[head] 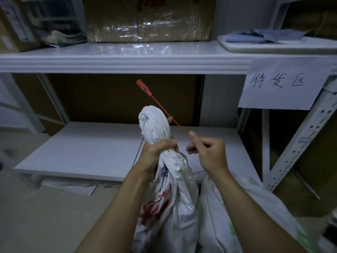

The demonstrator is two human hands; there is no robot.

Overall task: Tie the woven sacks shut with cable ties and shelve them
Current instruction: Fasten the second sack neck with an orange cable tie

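Red cable tie (pixel 156 101) pinched at its tail by right hand (pixel 206 148), head end sticking up behind twisted sack (pixel 155 125) neck; left hand (pixel 156 152) grips that neck, sack in front of the lower shelf (pixel 82 148). Risk: neck untwists if left grip slackens, or thin tail slips from pinch.

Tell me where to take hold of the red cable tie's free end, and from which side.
Pinch the broad flat head of the red cable tie, probably from the upper left: it juts up and left, clear of the bunched top of the woven sack, and its flat faces suit a thumb-and-finger pinch. The right hand pinches the thin tail; the left hand grips the sack's neck.
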